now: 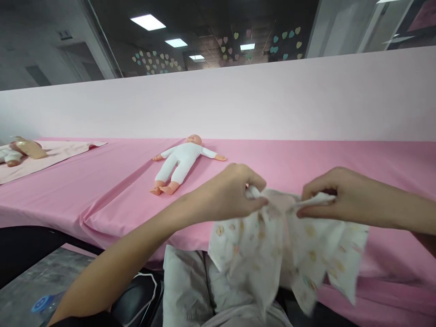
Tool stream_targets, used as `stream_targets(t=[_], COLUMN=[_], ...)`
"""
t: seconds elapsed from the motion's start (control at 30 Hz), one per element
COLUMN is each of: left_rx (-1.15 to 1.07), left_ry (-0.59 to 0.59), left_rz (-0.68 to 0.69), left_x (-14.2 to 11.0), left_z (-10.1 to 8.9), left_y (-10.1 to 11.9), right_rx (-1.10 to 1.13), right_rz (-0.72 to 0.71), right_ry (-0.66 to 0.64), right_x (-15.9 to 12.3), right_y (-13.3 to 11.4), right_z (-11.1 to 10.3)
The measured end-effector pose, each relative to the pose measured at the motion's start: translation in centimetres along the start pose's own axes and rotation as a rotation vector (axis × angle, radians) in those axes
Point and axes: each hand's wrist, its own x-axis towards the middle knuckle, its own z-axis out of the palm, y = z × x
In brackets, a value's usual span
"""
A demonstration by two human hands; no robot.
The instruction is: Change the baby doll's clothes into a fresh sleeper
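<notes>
A thin white baby garment [254,245] with a small yellow and orange print hangs between my two hands, over my lap and the table's front edge. My left hand [238,193] pinches its upper edge on the left. On the right, my right hand [327,195] grips the same edge between thumb and fingers. The lower parts hang loose and are a little blurred, so the exact cut cannot be made out. Beyond my left hand a baby doll [182,159] in a white body suit lies on its back, arms spread, not touched by either hand.
A pink sheet [116,159] with a fold covers the table. At far left another doll [29,147] lies on a pale cloth [64,152]. A white partition [218,104] runs behind the table. A bottle with a blue cap [44,303] is at lower left.
</notes>
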Motion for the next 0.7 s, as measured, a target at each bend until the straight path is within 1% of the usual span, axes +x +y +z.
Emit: stream_targets(t=[0.03,0.07,0.1,0.17,0.23,0.27,0.33,0.43,0.5,0.53,0.63,0.7], left_rx=[-0.042,-0.097,-0.166,-0.347,-0.587,-0.71,-0.913,-1.057,-1.037,-0.987,-0.709,-0.483], left_ry=[0.084,0.163,0.236,0.335,0.353,0.338,0.322,0.394,0.435,0.438,0.462,0.542], left_rz=[-0.031,-0.063,-0.097,-0.169,-0.232,-0.253,-0.252,-0.166,-0.067,-0.01,0.183,0.278], left_x=[0.4,0.9,1.2,1.6,1.5,1.3,0.6,-0.5,-1.2,-1.5,-2.3,-2.7], left_z=[0.1,0.3,0.5,1.3,2.4,2.9,3.7,4.4,4.6,4.7,4.7,4.3], left_y=[-0.4,-0.7,-1.0,-1.2,-1.1,-0.8,0.0,1.3,2.0,2.2,2.5,2.4], right_rx=[0.004,0.016,0.033,0.067,0.099,0.122,0.194,0.355,0.438,0.46,0.521,0.608], right_rz=[0.005,0.007,0.004,-0.035,-0.087,-0.104,-0.111,-0.076,-0.091,-0.121,-0.211,-0.208], right_ry=[-0.013,0.007,0.06,0.238,0.368,0.398,0.406,0.41,0.411,0.399,0.338,0.287], right_x=[0.6,1.0,1.3,1.7,2.0,2.1,2.2,1.8,1.2,0.8,-0.4,-1.2], right_y=[-0.6,-1.2,-1.8,-2.8,-3.4,-3.7,-4.1,-4.5,-4.7,-4.8,-5.3,-5.6], right_z=[0.2,0.7,1.2,2.5,3.7,4.2,4.7,4.6,4.3,4.2,4.1,4.1])
